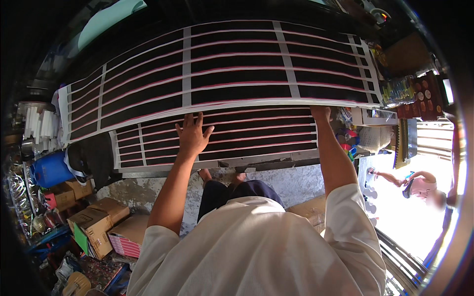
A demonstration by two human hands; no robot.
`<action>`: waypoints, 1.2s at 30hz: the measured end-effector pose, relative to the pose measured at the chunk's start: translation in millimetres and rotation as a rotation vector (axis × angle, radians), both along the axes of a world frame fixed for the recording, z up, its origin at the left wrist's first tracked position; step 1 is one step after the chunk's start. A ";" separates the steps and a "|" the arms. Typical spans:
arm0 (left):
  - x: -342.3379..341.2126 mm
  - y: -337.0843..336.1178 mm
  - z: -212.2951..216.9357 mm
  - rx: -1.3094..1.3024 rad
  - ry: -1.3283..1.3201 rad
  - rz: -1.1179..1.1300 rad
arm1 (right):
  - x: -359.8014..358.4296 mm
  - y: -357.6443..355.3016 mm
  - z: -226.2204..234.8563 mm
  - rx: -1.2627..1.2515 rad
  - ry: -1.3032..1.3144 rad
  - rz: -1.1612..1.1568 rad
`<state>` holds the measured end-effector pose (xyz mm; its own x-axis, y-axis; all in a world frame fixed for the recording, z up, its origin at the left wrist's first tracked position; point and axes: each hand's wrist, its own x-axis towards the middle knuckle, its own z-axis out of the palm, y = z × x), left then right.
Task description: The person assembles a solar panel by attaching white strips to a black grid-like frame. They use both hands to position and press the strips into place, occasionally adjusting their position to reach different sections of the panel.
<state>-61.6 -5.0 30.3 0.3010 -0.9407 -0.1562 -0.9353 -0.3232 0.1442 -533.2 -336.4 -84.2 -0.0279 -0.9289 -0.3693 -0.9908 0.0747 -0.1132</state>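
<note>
Handling Striped Sheets: Work Under Way

Clock positions refer to a dial centred on the view. The upper striped sheet (237,74) lies spread at 12 o'clock, its long near edge running from the 10 o'clock side to the 2 o'clock side. The lower striped sheet (256,133) lies nearer the person, just above dial centre; its far portion is hidden by the upper one. Whether the two touch cannot be told.

Left hand (193,137): near 9 o'clock, open, fingers spread over the lower sheet and pointing to 12 o'clock, fingertips close to the upper sheet's near edge. Grasp: none apparent.

Right hand (321,113): between 2 and 3 o'clock, at the upper sheet's near edge. Its fingers are largely hidden; whether it grips cannot be told.

Progress (judgement): both sheets are laid out lengthwise. Handling appears unfinished, since the right hand is at the edge and the near edges do not coincide. The upper sheet's pale, layered margin suggests several sheets; the count remaining cannot be determined.

Surroundings: a blue container (48,169) stands near 9 o'clock, cardboard boxes (98,232) at 8 o'clock. Another person (423,189) is between 3 and 4 o'clock, well apart from the sheets.
</note>
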 end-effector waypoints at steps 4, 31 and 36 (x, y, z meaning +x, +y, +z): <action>-12.8 -21.7 2.0 -0.161 0.005 -0.156 | -4.0 -13.2 -11.2 -0.042 0.046 0.086; -41.2 -52.6 3.3 -0.056 0.118 -0.264 | -22.5 -18.8 -34.5 0.011 0.053 0.149; -41.3 -52.4 2.3 -0.064 0.115 -0.268 | -42.1 -32.0 -82.6 -0.068 -0.068 0.003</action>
